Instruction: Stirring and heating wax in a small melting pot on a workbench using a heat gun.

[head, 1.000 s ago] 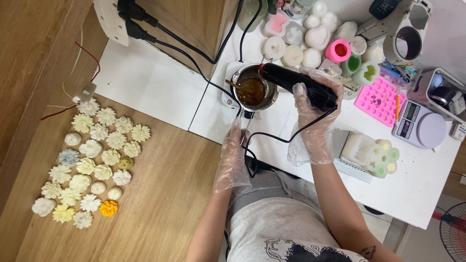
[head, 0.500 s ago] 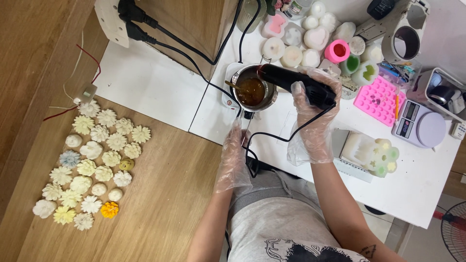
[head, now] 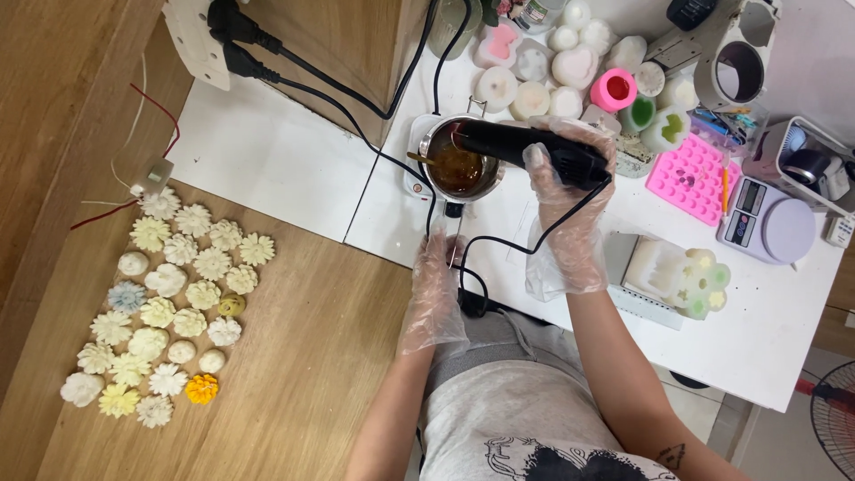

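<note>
Now: right hand (head: 563,191) clamps heat gun (head: 521,147), nozzle shifted farther over pot (head: 459,169); left hand (head: 436,267) pinches pot handle (head: 451,227) below.

Clear plastic gloves (head: 570,223), grey printed shirt (head: 517,419), small forearm tattoo (head: 670,457)

From my remote seat this reads as a home craft corner for candle or soap making, set up on a wooden floor. A low white table (head: 757,330) in the right half of the frame carries a small steel pot of amber liquid (head: 459,165), a cluster of silicone moulds (head: 570,67) at upper centre, a pink grid mould (head: 690,178) and a lilac digital scale (head: 766,223). At lower left, pale flower-shaped castings (head: 169,303) lie in rows on the floorboards.
</note>
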